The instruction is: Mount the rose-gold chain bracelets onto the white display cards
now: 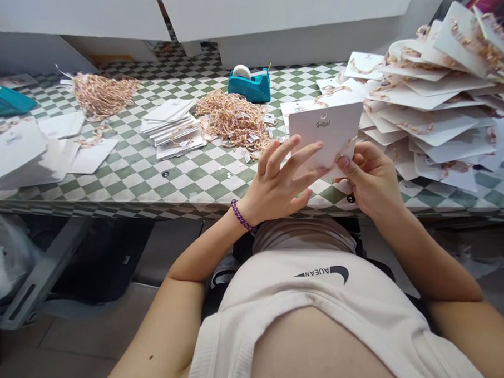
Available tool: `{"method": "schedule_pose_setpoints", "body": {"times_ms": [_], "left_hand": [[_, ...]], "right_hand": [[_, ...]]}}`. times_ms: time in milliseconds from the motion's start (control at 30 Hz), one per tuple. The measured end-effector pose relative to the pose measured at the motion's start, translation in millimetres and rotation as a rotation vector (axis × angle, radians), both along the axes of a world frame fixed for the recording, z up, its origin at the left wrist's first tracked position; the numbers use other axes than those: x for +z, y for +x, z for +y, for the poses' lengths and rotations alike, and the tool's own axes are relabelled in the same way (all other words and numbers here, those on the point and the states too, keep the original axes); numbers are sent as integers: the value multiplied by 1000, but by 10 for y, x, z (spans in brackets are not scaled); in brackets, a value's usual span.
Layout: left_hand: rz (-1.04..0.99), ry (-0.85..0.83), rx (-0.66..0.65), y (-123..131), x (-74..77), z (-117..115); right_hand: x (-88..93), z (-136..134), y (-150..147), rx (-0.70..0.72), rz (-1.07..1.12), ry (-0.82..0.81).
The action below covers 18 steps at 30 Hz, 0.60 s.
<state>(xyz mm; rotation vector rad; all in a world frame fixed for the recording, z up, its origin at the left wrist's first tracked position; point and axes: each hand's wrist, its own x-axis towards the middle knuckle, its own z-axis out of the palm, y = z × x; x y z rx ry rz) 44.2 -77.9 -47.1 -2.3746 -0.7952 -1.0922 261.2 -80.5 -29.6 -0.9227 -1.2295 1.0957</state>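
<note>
A white jewelry card (323,133) with small print and a curved cut near its top is held up over the table's front edge. My right hand (372,175) pinches its lower right corner between thumb and fingers. A bit of gold-and-pink beaded chain (349,151) shows at that corner, partly hidden by the thumb. My left hand (279,182), with a purple bead bracelet (241,216) on the wrist, has its fingers spread against the card's lower left part. Behind the card lie more white cards, and a tall stack of cards with chains (430,116) rises on the right.
A heap of beaded chains (234,118) lies beyond my left hand, beside a stack of white cards (173,127). Behind stands a teal tape dispenser (250,87). Farther left are another chain bundle (101,93) and loose cards (22,151) on the checkered tablecloth (139,181).
</note>
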Motion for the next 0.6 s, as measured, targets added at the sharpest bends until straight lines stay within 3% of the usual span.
{"method": "schedule_pose_setpoints", "body": {"times_ms": [333,600], "left_hand": [[84,-132,-8,8,-8,2],[78,-24,-11,12,36,-6]], "right_hand": [[3,-22,24,105,-26,-48],[-16,-32,29,110,-60,-34]]}}
